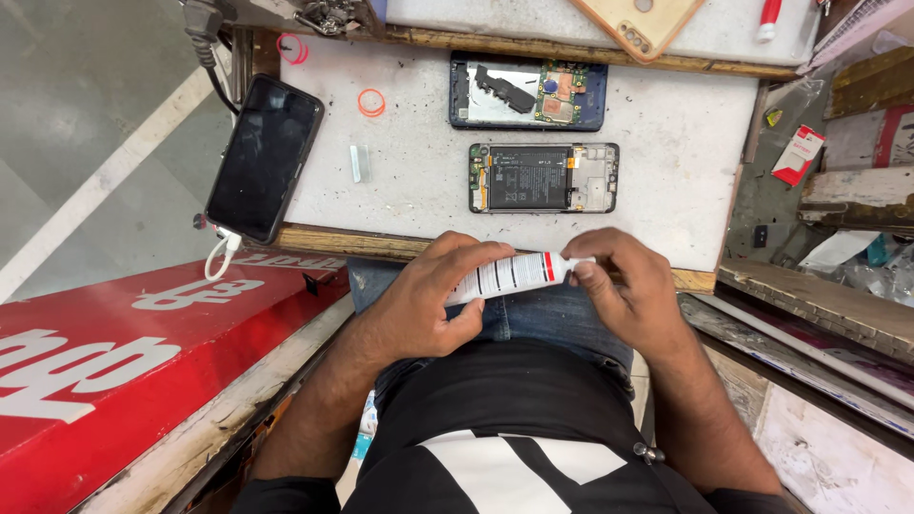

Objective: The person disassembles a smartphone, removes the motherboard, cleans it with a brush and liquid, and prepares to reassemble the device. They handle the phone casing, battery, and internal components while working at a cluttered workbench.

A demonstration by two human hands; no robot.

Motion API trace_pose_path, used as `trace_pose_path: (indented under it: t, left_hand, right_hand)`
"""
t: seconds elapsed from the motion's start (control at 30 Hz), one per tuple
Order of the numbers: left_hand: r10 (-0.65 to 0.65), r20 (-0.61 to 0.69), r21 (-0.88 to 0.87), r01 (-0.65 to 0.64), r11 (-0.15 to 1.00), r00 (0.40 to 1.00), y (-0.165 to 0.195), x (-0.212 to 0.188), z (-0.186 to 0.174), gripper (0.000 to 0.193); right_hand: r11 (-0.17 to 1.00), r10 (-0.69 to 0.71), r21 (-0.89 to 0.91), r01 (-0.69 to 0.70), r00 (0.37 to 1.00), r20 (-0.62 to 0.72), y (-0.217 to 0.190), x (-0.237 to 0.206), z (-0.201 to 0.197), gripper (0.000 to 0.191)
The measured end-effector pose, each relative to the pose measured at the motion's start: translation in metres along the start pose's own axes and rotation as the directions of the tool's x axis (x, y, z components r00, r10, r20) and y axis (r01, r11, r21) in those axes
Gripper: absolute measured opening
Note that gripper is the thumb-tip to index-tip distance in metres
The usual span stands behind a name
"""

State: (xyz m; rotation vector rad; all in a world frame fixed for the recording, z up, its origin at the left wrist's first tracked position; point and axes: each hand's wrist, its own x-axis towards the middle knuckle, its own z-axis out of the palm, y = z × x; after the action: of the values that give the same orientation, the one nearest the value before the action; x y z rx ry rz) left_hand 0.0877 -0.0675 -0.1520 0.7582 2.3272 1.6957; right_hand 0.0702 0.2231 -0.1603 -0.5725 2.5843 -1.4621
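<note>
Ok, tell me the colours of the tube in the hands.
The tube is white with black print and a red band near its cap end, seen in the head view.

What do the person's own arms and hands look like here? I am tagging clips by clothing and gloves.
Both the left hand and the right hand are bare: no gloves, and no rings or watch that show. The forearms are uncovered, with dark sleeves starting only near the bottom edge of the view.

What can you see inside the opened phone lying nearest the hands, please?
Inside the opened phone a large black battery fills the middle, with small boards and metal parts at both ends. Whatever lies beneath the battery is covered.
</note>
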Motion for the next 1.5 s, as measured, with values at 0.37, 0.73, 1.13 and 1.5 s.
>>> trace_pose_path:
  t: [0.37, 0.73, 1.13, 1.5]
  left_hand:
    - [0.038, 0.003, -0.003, -0.038, 0.999, 0.999, -0.002, -0.002, -0.003, 0.072]
    - [-0.083, 0.090, 0.007, 0.083, 0.997, 0.992, -0.003, -0.002, -0.002, 0.072]
    - [-0.139, -0.693, -0.064, 0.131, 0.989, 0.707, -0.031, -0.016, -0.042, 0.019]
    - [-0.135, -0.692, 0.115, 0.293, 0.949, 0.709, -0.039, -0.007, -0.031, 0.015]
  right_hand:
    - [0.994, 0.111, -0.018, -0.110, 0.991, 0.077, -0.016, 0.009, 0.002, 0.033]
    - [0.963, 0.162, 0.177, -0.203, 0.962, 0.221, -0.005, 0.001, 0.002, 0.028]
    - [0.682, 0.345, 0.731, -0.006, 0.884, -0.315, 0.025, 0.049, -0.062, 0.020]
    - [0.840, 0.302, 0.542, 0.029, 0.804, -0.512, 0.043, 0.122, -0.096, 0.033]
